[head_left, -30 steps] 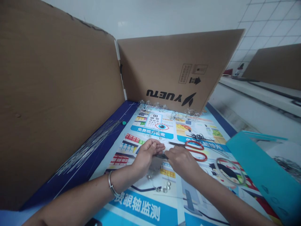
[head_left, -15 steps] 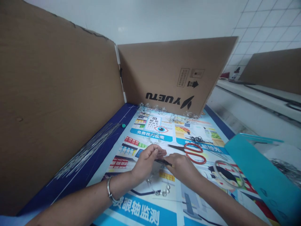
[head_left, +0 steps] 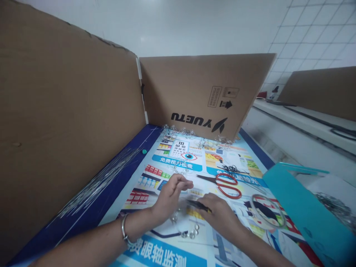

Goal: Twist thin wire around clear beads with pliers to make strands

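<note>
The right hand (head_left: 218, 211) is gripping dark pliers (head_left: 197, 204), whose tips are pointing toward the left hand (head_left: 174, 194). The left hand is holding its fingers together and slightly bent, just beside the pliers' tips; whether it is pinching anything fine, I cannot tell. A metal bangle (head_left: 124, 228) is circling the left wrist. Below the hands, a string of clear beads (head_left: 191, 234) is lying in a curve on the printed sheet (head_left: 167, 256), partly hidden near the left hand. Beyond the right hand, red-handled scissors (head_left: 214, 180) are lying with blades pointing left, and a tangle of dark wire (head_left: 230, 169) is resting just past them. To the right, a pale ring (head_left: 283, 218) is lying flat near a teal box (head_left: 306, 222), which is holding a heap of wiry pieces (head_left: 336, 207). On the left, thin straight rods (head_left: 97, 185) are lying along a cardboard panel (head_left: 69, 111), with a small green lump (head_left: 144, 151) sitting near their far ends. At the back, more clear beaded pieces (head_left: 178, 130) are lining the foot of a printed cardboard panel (head_left: 180, 85)
</note>
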`<state>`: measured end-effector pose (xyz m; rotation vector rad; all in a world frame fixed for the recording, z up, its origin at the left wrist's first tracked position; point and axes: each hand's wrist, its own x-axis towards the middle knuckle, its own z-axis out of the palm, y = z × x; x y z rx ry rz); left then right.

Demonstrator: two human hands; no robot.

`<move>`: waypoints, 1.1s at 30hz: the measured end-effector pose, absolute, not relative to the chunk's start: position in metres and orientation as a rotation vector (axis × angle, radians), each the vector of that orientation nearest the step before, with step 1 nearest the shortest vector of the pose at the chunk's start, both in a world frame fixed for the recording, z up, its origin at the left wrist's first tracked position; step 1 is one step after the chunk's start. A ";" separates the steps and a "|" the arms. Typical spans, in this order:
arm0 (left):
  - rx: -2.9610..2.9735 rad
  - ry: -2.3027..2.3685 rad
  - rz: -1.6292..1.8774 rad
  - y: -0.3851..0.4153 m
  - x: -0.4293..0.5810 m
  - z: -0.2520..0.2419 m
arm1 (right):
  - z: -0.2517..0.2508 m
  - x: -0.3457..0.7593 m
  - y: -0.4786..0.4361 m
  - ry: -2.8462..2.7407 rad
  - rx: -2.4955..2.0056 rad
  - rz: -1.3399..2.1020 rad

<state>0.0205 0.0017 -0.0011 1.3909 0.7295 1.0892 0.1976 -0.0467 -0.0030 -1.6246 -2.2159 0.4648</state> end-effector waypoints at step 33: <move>2.350 1.080 0.240 0.025 -0.011 0.023 | -0.016 0.217 -0.047 -2.377 -1.468 -0.093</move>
